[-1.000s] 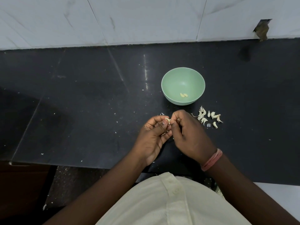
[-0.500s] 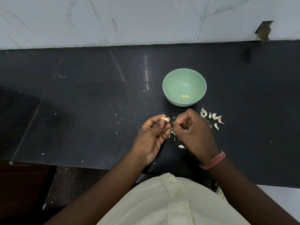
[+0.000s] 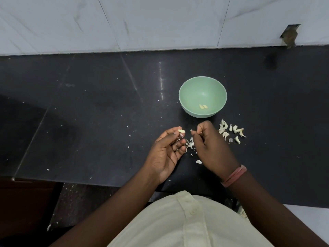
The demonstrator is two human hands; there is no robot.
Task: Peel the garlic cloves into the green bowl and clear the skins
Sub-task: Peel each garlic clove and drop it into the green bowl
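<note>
Left hand (image 3: 166, 150) fingers pinching peeled clove (image 3: 181, 131), right hand (image 3: 209, 147) fingers pinching skin (image 3: 191, 130), green bowl (image 3: 188, 104) just beyond

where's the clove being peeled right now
In the head view, the clove is pinched at the left hand's fingertips, just left of the right hand, below the green bowl.

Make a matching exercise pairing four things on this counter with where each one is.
Things:
1. clove being peeled
2. peeled cloves
3. unpeeled cloves
4. skin scraps

Places:
A. on the counter between the two hands
B. inside the green bowl
C. pinched in the left hand
D. on the counter just beyond the right hand

Pairs: 1-C, 2-B, 3-D, 4-A
</note>
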